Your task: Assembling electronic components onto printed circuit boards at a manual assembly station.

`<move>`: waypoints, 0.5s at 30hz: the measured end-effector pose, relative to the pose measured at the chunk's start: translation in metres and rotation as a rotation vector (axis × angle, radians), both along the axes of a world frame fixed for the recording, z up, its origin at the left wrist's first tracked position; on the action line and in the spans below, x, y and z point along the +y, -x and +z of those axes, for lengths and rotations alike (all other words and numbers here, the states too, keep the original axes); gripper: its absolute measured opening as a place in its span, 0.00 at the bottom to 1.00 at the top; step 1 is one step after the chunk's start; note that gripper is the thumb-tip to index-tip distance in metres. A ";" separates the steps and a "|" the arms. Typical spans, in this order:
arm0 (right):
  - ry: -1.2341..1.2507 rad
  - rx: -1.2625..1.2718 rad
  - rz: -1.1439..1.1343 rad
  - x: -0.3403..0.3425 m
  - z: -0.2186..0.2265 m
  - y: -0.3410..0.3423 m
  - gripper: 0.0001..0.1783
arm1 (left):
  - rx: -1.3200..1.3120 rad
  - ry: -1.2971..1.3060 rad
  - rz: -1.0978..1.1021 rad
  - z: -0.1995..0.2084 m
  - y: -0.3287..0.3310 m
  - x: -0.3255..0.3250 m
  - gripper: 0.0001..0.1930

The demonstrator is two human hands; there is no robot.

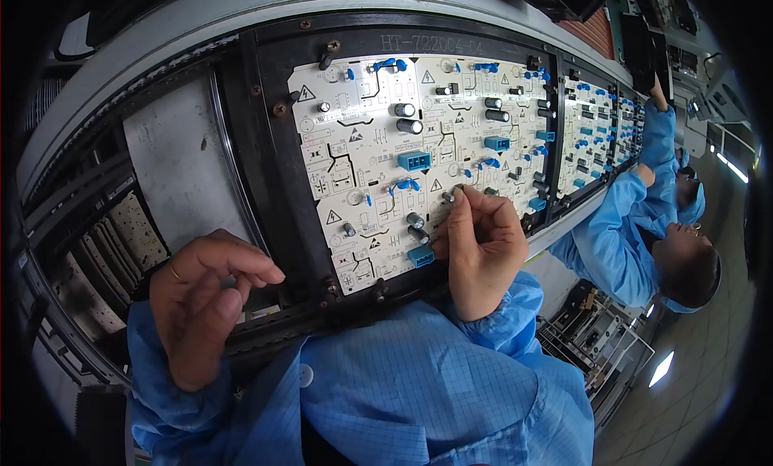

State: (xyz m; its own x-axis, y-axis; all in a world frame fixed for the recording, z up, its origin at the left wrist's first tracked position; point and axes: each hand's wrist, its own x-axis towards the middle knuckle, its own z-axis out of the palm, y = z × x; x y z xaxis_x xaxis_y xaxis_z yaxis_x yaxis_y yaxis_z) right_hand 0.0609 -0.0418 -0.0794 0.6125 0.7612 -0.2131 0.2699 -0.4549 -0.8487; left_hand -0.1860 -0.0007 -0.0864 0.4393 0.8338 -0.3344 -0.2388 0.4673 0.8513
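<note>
Lettering [432, 44] first, a pale line cut into the top bar of the black frame [346, 31]; below it, fine dark print and warning triangles spread over the white circuit board [374, 148], mostly too small to read; the layout repeats in four blocks. Now the right hand [487, 261]: thumb and forefinger drawn together at a small dark component [448, 198] in the lower right block; it sits at the board's surface, largely covered by the fingertips, so whether they grip it or merely touch it I cannot tell, and its long axis is unclear too. Over on the left, the left hand [181, 297] hangs beside the board, fingers loosely curled, thumb apart from the forefinger, a thin gold ring [175, 271] showing. Materials, then: smooth glossy board, boxy blue connectors [415, 161], rounded blue discs [397, 65], dark cylindrical capacitors [409, 126] tilting at various angles; blue checked cloth on the sleeves [181, 406]; and off to the right, a co-worker [616, 241] in blue beside further boards [586, 128].
</note>
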 end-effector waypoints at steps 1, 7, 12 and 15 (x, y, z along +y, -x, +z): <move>-0.001 -0.005 0.013 0.000 -0.001 0.001 0.06 | 0.008 -0.001 0.004 0.002 0.001 -0.001 0.16; 0.015 -0.131 0.058 -0.003 -0.006 -0.006 0.05 | 0.001 0.008 -0.007 0.001 0.001 0.002 0.16; 0.103 -0.843 0.766 0.002 0.024 -0.020 0.13 | 0.029 -0.055 0.010 0.002 -0.001 0.004 0.17; 0.291 -0.785 1.050 0.011 0.052 -0.046 0.15 | 0.090 -0.101 0.036 0.005 0.001 0.004 0.16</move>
State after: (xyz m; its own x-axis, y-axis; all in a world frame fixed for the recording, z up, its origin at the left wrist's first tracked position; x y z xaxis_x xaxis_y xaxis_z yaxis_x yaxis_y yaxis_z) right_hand 0.1071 -0.0312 -0.0275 -0.1951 0.9304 -0.3104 0.9672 0.1300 -0.2183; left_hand -0.1871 0.0034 -0.0809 0.3804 0.8799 -0.2848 -0.1748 0.3708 0.9121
